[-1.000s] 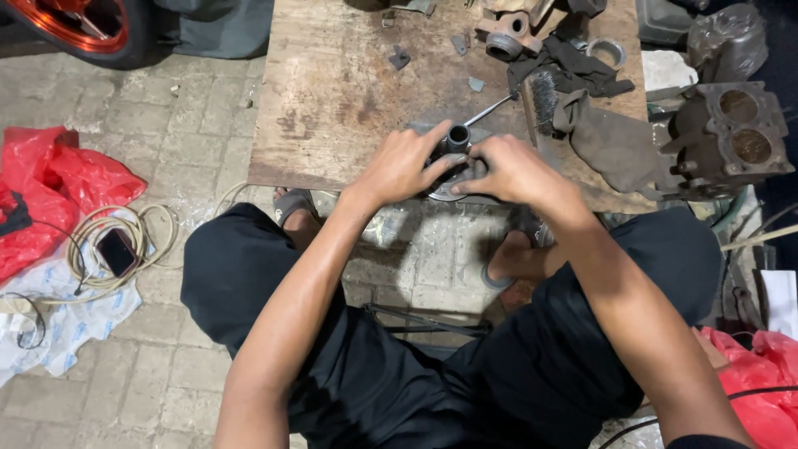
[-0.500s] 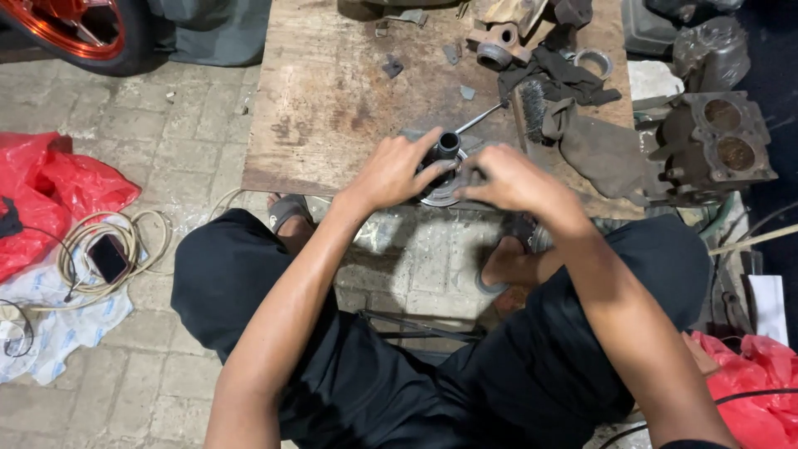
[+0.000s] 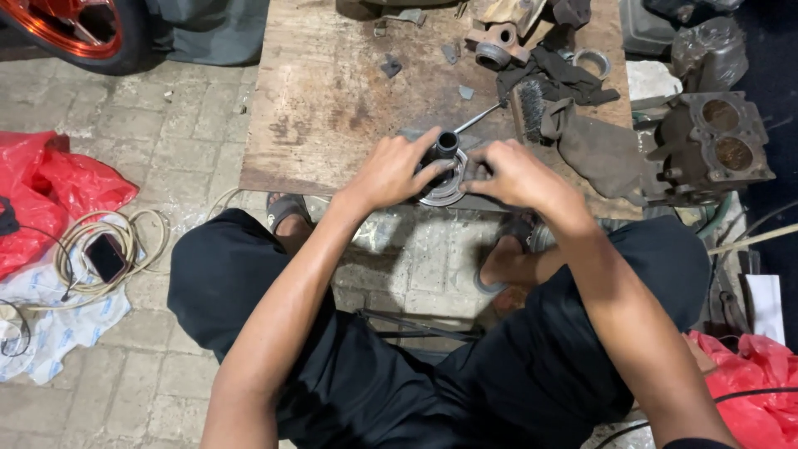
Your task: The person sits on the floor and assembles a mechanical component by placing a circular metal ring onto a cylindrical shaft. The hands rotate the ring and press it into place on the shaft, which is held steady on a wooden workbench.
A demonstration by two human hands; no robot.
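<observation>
A round metal engine part [image 3: 446, 185] with a short dark tube standing up from its centre lies near the front edge of a worn wooden board [image 3: 332, 100]. My left hand [image 3: 391, 170] grips its left side, fingers curled over the rim and against the tube. My right hand [image 3: 514, 173] holds its right side, thumb and fingers pressed on the part. Both hands meet around it, hiding most of the disc. A thin metal rod [image 3: 480, 117] lies just behind the tube.
Further back on the board lie a wire brush [image 3: 530, 108], dark rags [image 3: 557, 75], a metal ring [image 3: 592, 61] and small metal pieces. An engine cylinder block [image 3: 713, 145] stands to the right. Red plastic bags [image 3: 50, 187], coiled cable [image 3: 100, 249] and a phone [image 3: 105, 256] lie on the paving at left. A red wheel [image 3: 66, 25] sits top left.
Both hands stay on the round part, with fingers shifting slightly around the tube. The view has drifted a little, so the board sits higher in the frame.
</observation>
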